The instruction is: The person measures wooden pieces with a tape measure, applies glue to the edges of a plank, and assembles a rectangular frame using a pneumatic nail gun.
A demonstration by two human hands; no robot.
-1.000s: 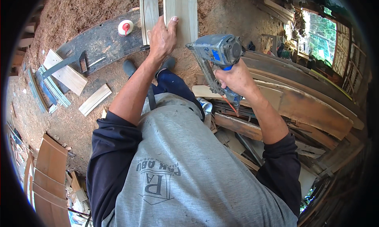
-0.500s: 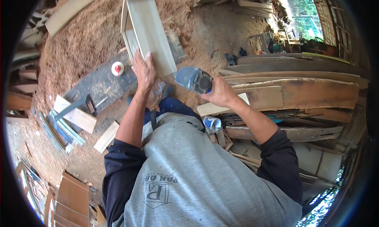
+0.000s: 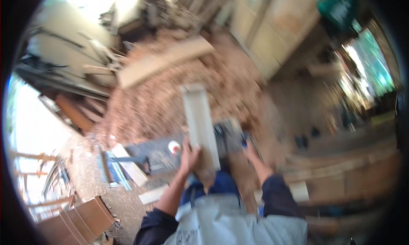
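My left hand grips the left edge of a long, pale wooden box, like a shallow drawer. The box is held lengthwise away from me, its open hollow facing up and its near end above my lap. Off to the right, my right hand is smeared by motion. It appears closed round a blue and dark handheld power tool, whose outline is too blurred to follow. A dark low bench lies beneath the box. On it stands a white bottle with a red cap, next to my left hand.
A blue handsaw and pale wood offcuts lie at the left of the bench. Reddish shavings heap beyond it, with a curved board on top. Stacked planks fill the right side. Brown panels stand lower left.
My view has swung left and up, blurring the picture. The box has turned from showing its side to showing its hollow. My right hand has moved lower and farther from the box.
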